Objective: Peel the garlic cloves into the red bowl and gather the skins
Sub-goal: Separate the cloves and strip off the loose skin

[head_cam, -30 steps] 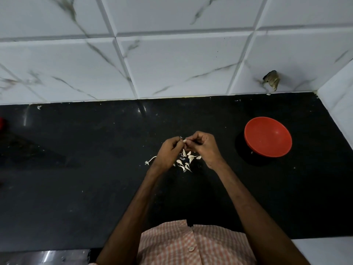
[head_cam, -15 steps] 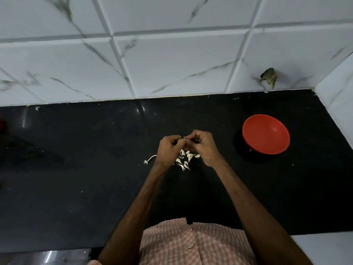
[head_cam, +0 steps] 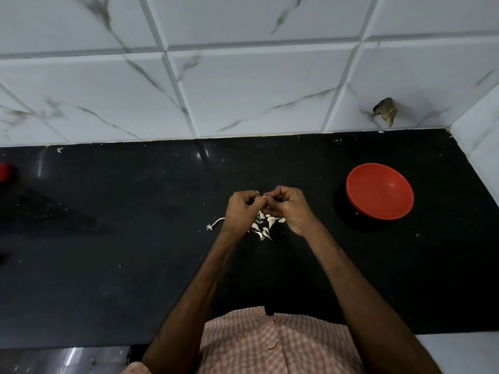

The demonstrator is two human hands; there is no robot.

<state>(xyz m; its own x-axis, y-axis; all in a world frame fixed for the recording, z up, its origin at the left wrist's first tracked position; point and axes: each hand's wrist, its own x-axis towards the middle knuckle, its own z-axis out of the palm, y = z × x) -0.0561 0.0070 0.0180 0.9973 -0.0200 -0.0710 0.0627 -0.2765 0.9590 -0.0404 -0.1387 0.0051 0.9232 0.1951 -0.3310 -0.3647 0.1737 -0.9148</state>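
Note:
My left hand and my right hand meet fingertip to fingertip above the black counter, both pinching a small pale garlic clove that is mostly hidden between them. Under the hands lies a small heap of white garlic cloves and skins. A thin white stem piece lies just left of my left wrist. The red bowl stands on the counter to the right, about a hand's width from my right hand; nothing shows inside it.
The black counter ends at a white marble-tiled wall behind and a side wall at far right. A red object shows at the left edge. A brown scrap sticks on the wall above the bowl.
The hands stay together over the heap, with only small finger shifts on the clove. The view has shifted slightly.

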